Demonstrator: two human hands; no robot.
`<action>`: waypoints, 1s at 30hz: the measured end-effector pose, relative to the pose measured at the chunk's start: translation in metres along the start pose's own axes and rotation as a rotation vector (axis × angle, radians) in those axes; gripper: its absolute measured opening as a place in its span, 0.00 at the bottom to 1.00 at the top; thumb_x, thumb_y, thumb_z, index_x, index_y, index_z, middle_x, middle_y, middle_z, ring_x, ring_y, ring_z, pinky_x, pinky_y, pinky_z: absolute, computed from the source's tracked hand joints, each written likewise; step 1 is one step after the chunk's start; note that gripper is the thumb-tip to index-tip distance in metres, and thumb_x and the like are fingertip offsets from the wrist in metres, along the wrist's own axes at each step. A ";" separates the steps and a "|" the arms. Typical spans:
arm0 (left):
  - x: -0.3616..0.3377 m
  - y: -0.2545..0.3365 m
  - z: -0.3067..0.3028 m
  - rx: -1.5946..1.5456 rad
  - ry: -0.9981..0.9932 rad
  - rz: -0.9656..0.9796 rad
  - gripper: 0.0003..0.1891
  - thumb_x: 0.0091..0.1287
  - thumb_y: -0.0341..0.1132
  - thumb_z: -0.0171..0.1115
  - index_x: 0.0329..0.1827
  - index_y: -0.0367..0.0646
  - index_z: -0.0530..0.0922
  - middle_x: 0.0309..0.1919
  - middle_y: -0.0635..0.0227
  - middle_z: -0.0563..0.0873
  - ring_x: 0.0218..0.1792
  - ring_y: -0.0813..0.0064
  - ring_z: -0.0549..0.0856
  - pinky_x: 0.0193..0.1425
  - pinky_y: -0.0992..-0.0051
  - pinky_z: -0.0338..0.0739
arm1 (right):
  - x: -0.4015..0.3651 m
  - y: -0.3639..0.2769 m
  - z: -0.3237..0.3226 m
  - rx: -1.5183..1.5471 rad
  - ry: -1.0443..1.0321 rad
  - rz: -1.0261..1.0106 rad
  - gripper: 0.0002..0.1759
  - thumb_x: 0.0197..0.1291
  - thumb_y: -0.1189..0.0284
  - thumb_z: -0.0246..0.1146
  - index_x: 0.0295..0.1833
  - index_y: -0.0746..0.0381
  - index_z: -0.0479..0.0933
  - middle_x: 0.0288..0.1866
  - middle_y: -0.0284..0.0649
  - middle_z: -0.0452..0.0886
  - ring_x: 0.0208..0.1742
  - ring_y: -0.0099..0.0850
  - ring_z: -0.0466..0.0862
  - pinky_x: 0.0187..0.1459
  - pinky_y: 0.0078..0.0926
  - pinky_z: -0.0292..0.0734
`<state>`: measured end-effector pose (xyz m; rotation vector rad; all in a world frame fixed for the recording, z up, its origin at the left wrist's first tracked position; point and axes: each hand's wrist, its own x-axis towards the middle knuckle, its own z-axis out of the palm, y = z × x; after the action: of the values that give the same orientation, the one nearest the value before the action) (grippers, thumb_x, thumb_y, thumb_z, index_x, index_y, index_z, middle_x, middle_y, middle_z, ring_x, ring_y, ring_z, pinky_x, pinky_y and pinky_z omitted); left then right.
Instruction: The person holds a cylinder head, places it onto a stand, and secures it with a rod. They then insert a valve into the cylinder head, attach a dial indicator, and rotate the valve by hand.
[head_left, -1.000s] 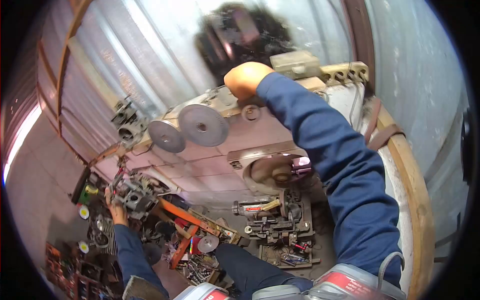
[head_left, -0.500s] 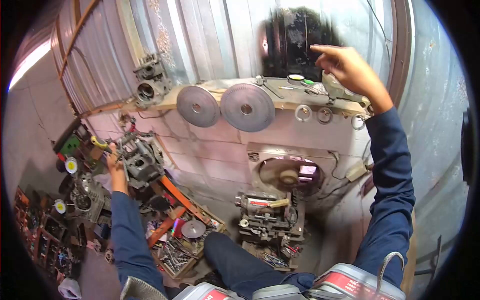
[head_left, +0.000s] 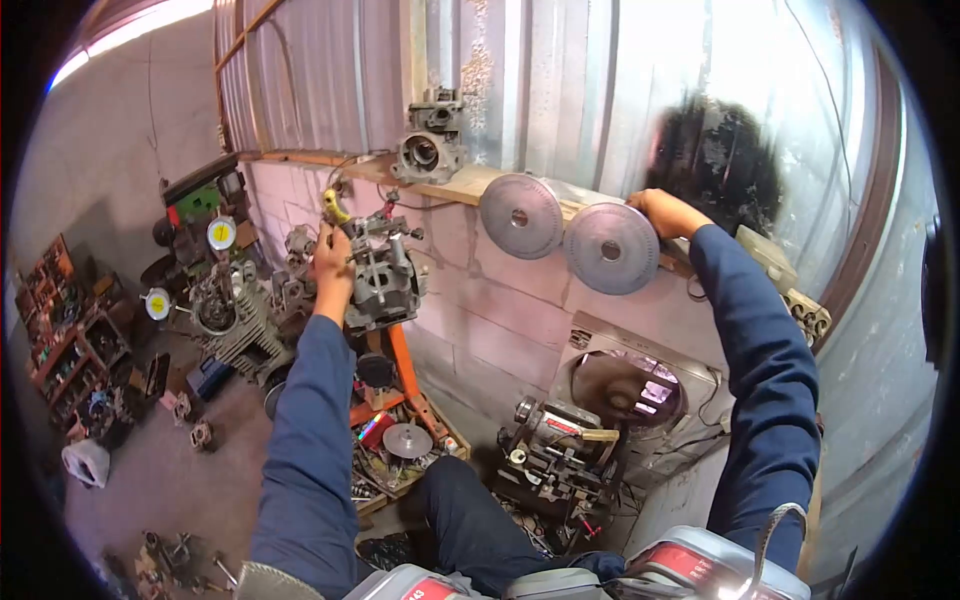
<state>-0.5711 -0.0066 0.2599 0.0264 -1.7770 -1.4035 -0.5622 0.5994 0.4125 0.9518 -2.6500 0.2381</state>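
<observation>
My left hand [head_left: 333,258] has its fingers curled beside a grey metal engine [head_left: 385,285] on an orange stand. A yellow-and-black handle [head_left: 336,206], like a screwdriver's, sticks up out of those fingers; its shaft is hidden. On the shelf, my right hand [head_left: 670,213] is bent with fingers curled, at the upper right rim of a grey disc [head_left: 590,265]. Its fingertips are partly hidden, and what they grasp cannot be made out. A second grey disc [head_left: 500,232] hangs beside the first at the wooden shelf's [head_left: 480,185] front edge.
An engine casing [head_left: 428,155] stands on the shelf. Below are a dusty machine [head_left: 560,445], a round fan [head_left: 610,385] in the wall and a tool tray [head_left: 455,455] near my knee. More engine parts [head_left: 225,310] and a crowded rack [head_left: 75,335] are at left.
My right hand has come down from a raised, pointing pose to the shelf by the right disc. The view has swung left. My left hand remains by the engine with the yellow handle.
</observation>
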 end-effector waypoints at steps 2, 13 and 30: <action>-0.008 0.019 -0.003 0.098 -0.033 -0.028 0.27 0.79 0.45 0.53 0.73 0.34 0.73 0.52 0.60 0.83 0.49 0.71 0.79 0.55 0.73 0.73 | -0.003 -0.005 -0.004 -0.088 -0.004 0.050 0.13 0.51 0.79 0.70 0.45 0.68 0.87 0.44 0.57 0.88 0.47 0.50 0.89 0.49 0.38 0.82; -0.023 0.045 -0.006 0.017 -0.012 0.175 0.26 0.78 0.47 0.52 0.61 0.29 0.76 0.32 0.57 0.83 0.35 0.67 0.78 0.45 0.67 0.75 | -0.002 -0.027 -0.015 -0.211 -0.020 0.123 0.14 0.57 0.79 0.68 0.49 0.70 0.86 0.47 0.60 0.88 0.51 0.57 0.88 0.53 0.45 0.82; -0.009 0.015 -0.001 -0.097 -0.080 0.041 0.36 0.80 0.51 0.52 0.79 0.30 0.65 0.66 0.46 0.81 0.62 0.61 0.81 0.68 0.71 0.72 | -0.029 -0.018 -0.055 -0.326 -0.001 0.492 0.08 0.63 0.73 0.70 0.43 0.68 0.87 0.36 0.49 0.89 0.38 0.38 0.91 0.45 0.36 0.85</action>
<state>-0.5583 0.0025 0.2665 -0.1187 -1.7617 -1.4777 -0.5167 0.6168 0.4550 0.1936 -2.7647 -0.0887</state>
